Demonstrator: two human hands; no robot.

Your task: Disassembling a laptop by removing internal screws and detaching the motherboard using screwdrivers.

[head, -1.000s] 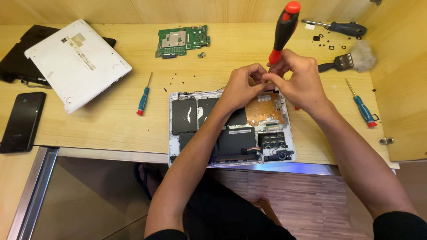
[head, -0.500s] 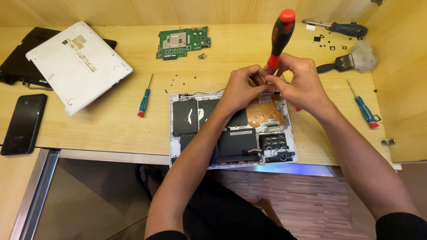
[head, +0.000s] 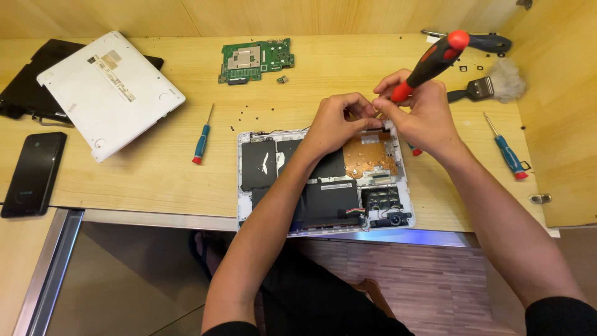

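The open laptop (head: 323, 180) lies at the picture's middle. Above it, the left hand (head: 339, 121) pinches something tiny. The right hand (head: 420, 115) grips the red screwdriver (head: 429, 65). It might slip and scratch the orange board (head: 370, 155).

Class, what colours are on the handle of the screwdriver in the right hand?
Red and black screwdriver handle, head view.
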